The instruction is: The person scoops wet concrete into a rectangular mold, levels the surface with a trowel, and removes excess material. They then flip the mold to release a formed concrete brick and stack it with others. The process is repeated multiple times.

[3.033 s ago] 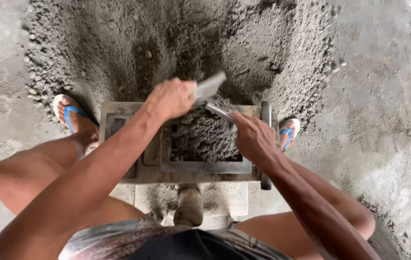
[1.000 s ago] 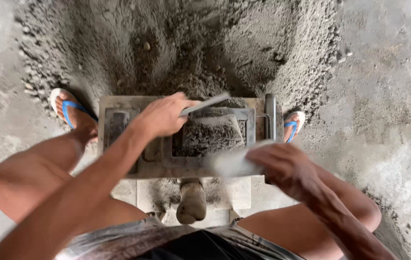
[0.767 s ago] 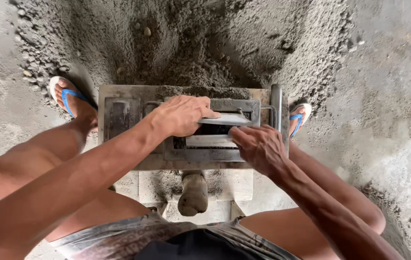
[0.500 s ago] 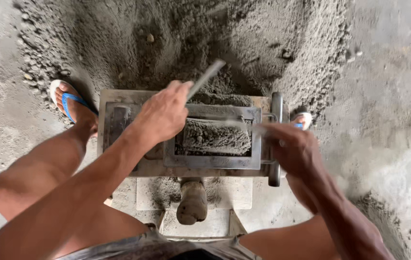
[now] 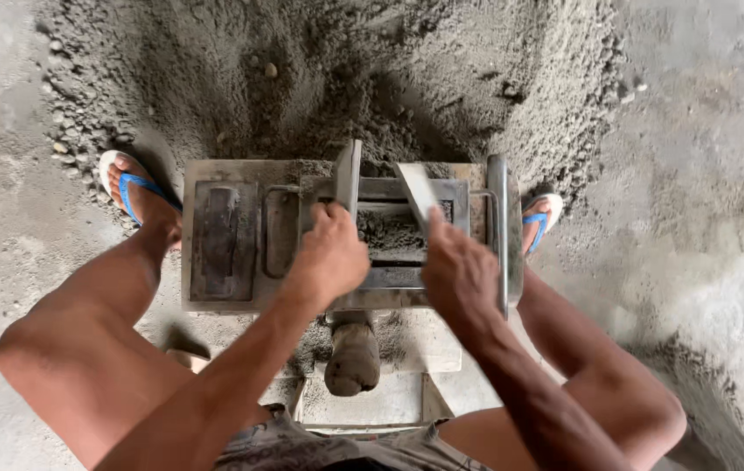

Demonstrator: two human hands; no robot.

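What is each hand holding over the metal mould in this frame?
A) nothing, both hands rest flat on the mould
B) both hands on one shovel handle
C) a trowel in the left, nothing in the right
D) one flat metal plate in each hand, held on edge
D: the left hand grips a flat plate standing on edge, and the right hand grips a second plate, both over the mould cavity filled with grey mix.

Your left hand [image 5: 330, 260] covers the lower end of the flat metal plate [image 5: 347, 177] it grips, so you can't see how far that plate reaches into the mould [image 5: 394, 234]. Your right hand [image 5: 459, 277] hides the base of the second plate [image 5: 418, 194] too. The right sandal [image 5: 539, 220] is mostly tucked behind the mould frame. Your knees run off the bottom edge.
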